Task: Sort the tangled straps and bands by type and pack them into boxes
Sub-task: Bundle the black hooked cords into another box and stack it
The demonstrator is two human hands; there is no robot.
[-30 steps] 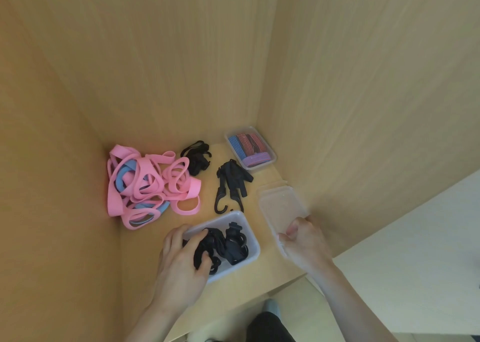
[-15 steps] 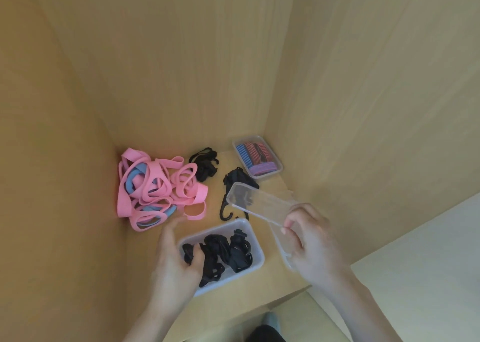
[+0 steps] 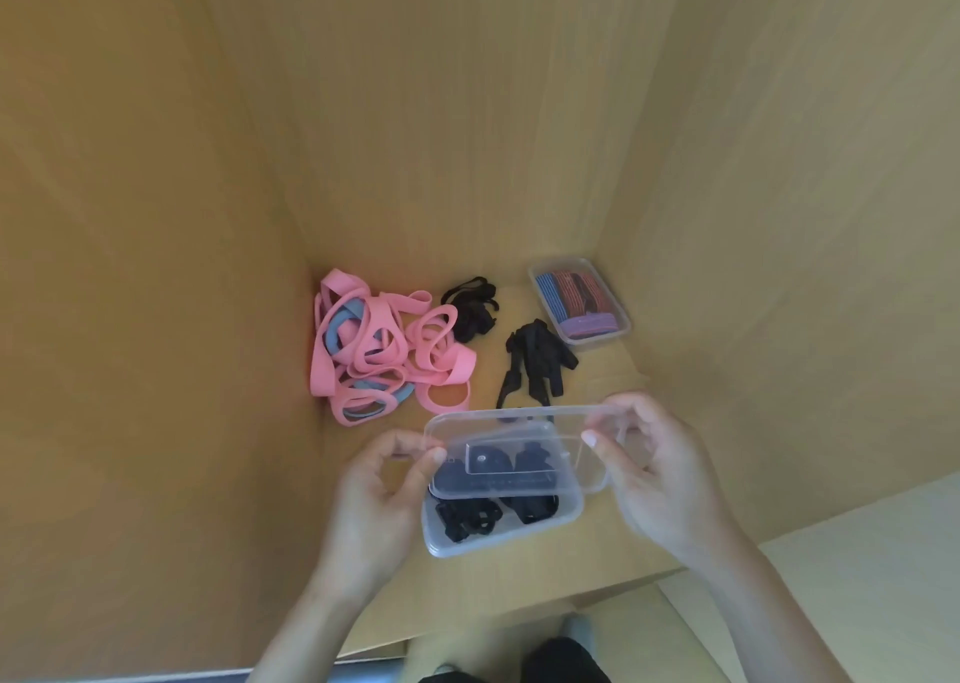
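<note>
Progress: roughly midway, by my reading.
- Far box, back right corner, holds striped blue, red and purple bands. Whether a lid sits on it I cannot tell.
- Near box, clear plastic, at the front of the shelf, holds black straps with buckles.
- Not packed:
  - Pink and blue bands, heaped in a tangle against the left wall.
  - A small black bundle, just right of that heap.
  - A black hooked strap, loose between the heap and the far box.
- No third box in view for the pink heap.

Lid: clear lid held over the near box, tilted, far edge raised, not seated on the rim.
- Left hand pinches its left end, thumb on top, fingers curled beneath.
- Right hand pinches the right end likewise.
- The near box lies below and between the two hands; neither appears to touch it.

Judgement: closing step in hand. The lid wants lining up with the rim, then pressing at the corners. Loose black pieces may belong inside first.
</note>
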